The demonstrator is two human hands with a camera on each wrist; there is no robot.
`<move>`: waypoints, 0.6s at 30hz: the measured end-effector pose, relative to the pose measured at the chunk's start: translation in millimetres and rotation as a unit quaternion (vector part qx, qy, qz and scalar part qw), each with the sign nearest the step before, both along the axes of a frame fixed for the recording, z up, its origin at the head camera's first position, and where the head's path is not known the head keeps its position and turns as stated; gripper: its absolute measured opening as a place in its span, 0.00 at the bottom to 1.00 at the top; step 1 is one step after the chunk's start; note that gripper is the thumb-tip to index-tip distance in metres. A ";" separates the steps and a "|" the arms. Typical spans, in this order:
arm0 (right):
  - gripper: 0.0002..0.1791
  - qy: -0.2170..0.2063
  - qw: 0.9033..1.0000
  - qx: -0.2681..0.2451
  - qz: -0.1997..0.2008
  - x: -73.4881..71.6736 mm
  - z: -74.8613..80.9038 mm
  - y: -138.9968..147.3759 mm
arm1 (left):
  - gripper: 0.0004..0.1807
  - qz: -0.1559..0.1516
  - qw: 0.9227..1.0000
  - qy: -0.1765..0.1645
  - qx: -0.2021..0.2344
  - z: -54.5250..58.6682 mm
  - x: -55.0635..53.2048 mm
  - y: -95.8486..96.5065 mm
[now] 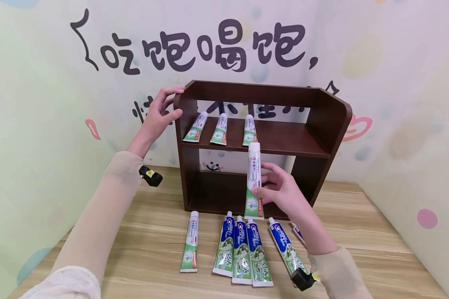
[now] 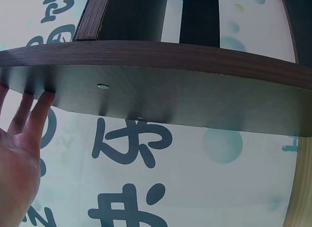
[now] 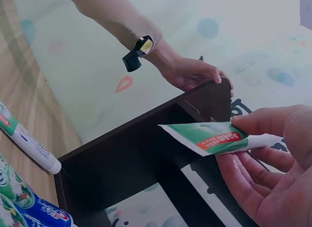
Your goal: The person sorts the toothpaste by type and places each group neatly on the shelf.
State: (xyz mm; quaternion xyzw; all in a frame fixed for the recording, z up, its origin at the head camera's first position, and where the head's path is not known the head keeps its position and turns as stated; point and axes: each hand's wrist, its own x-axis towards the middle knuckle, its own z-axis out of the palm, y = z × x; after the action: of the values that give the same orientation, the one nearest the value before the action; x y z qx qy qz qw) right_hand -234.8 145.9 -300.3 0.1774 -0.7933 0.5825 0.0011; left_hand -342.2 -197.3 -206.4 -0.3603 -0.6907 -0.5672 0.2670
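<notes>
My right hand (image 1: 284, 189) pinches a white-and-green toothpaste tube (image 1: 254, 166), cap up, in front of the brown two-tier shelf (image 1: 280, 133). In the right wrist view, the thumb presses on this tube's (image 3: 219, 139) green end, with fingers underneath. My left hand (image 1: 160, 110) rests against the shelf's upper left corner; its fingers extend along the outside of the side panel (image 2: 161, 95) in the left wrist view. Three similar tubes lean in a row on the upper tier: one at the left (image 1: 196, 126), one beside it (image 1: 219, 128), and one near the middle (image 1: 249, 128).
One more white-and-green tube (image 1: 189, 243) lies on the wooden table (image 1: 153, 207) before the shelf. Three blue-and-green toothpaste tubes (image 1: 241, 251) lie side by side, another (image 1: 286, 245) to their right, and one (image 1: 298, 233) partly behind my right forearm. A printed wall (image 1: 134, 25) stands behind.
</notes>
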 end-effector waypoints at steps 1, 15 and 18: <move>0.38 0.003 1.000 0.002 -0.003 0.0 2.5 0.9 | 0.25 0.001 1.000 0.001 -0.001 0.3 0.1 0.3; 0.38 0.036 0.998 0.037 -0.037 -2.2 36.0 13.8 | 0.24 0.004 1.000 0.008 -0.003 1.1 1.4 1.5; 0.37 0.043 0.997 0.041 -0.042 -2.6 42.0 15.5 | 0.25 0.004 1.000 0.006 -0.003 0.9 1.2 1.3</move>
State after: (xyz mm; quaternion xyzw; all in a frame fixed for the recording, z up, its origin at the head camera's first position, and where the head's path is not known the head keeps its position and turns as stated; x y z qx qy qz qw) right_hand -237.3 161.5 -258.3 0.1692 -0.8225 0.5405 0.0524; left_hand -341.0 -195.9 -205.5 -0.3619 -0.6924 -0.5618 0.2720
